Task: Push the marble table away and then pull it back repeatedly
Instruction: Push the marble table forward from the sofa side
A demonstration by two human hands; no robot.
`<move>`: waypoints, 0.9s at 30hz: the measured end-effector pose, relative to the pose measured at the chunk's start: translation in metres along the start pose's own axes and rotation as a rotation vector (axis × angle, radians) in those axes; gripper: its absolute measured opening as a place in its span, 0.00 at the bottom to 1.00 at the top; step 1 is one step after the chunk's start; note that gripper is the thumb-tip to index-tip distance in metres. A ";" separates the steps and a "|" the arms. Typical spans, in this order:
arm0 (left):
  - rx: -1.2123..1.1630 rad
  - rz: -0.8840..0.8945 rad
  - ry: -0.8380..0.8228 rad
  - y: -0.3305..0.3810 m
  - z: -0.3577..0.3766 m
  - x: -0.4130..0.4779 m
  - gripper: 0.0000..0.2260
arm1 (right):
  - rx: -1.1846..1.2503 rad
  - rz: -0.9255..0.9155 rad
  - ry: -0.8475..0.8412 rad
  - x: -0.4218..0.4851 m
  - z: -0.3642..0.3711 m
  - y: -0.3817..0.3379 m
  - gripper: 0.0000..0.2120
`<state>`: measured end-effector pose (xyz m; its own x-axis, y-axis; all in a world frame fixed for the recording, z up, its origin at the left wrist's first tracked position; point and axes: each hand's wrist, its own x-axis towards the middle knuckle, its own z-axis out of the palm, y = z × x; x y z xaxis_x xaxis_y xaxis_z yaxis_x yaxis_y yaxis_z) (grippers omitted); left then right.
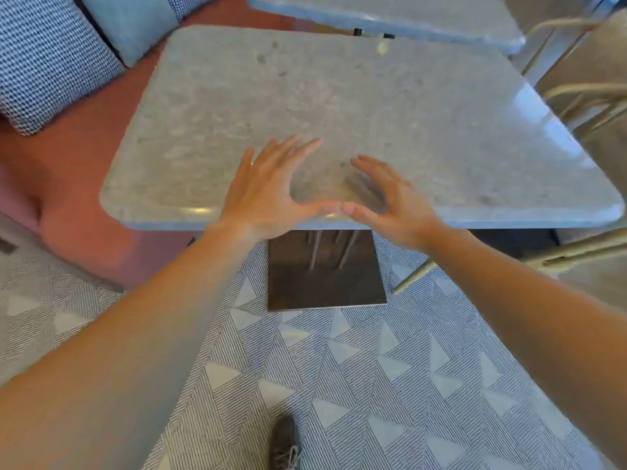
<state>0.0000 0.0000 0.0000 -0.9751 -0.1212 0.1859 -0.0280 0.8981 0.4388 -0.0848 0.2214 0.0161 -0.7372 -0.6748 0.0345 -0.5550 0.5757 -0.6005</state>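
A person's left hand (268,195) and right hand (390,201) reach out side by side over the near edge of a grey marble tabletop (339,96). The fingers of both are straight and spread and grip nothing. The two thumb tips come together, or very nearly so, just above the rim. A soft shadow lies on the stone under the right fingers; whether either palm actually presses on the surface cannot be told, as the hands are slightly blurred. Both bare forearms stretch in from the bottom corners of the view.

The tabletop, square with rounded corners, fills the middle of the scene and stands directly in front of the person. It sits over a dark square base plate (325,276) that rests on a floor covering (339,368) of striped triangles. The toe of a dark laced shoe (285,442) shows at the bottom edge.

To the left, a terracotta bench seat (84,205) runs alongside the tabletop, carrying a checked cushion (51,56) and a plain blue-grey cushion (135,22). A second marble top (407,15) stands just beyond the far edge. At right, the pale frame of a chair (576,252) sits close against the tabletop's side.
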 end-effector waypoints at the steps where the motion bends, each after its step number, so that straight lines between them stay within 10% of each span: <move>1: 0.067 -0.023 -0.075 -0.005 0.003 0.000 0.54 | -0.069 0.003 -0.023 0.003 0.002 0.008 0.43; 10: 0.387 -0.153 -0.091 -0.027 0.030 0.004 0.55 | -0.644 0.059 -0.123 0.012 -0.022 0.077 0.55; 27: 0.476 -0.078 -0.056 -0.053 0.018 0.020 0.55 | -0.718 -0.079 -0.052 0.029 -0.022 0.091 0.59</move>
<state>-0.0217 -0.0421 -0.0355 -0.9761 -0.1844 0.1150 -0.1862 0.9825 -0.0043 -0.1649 0.2647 -0.0197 -0.6753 -0.7375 0.0076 -0.7350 0.6739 0.0754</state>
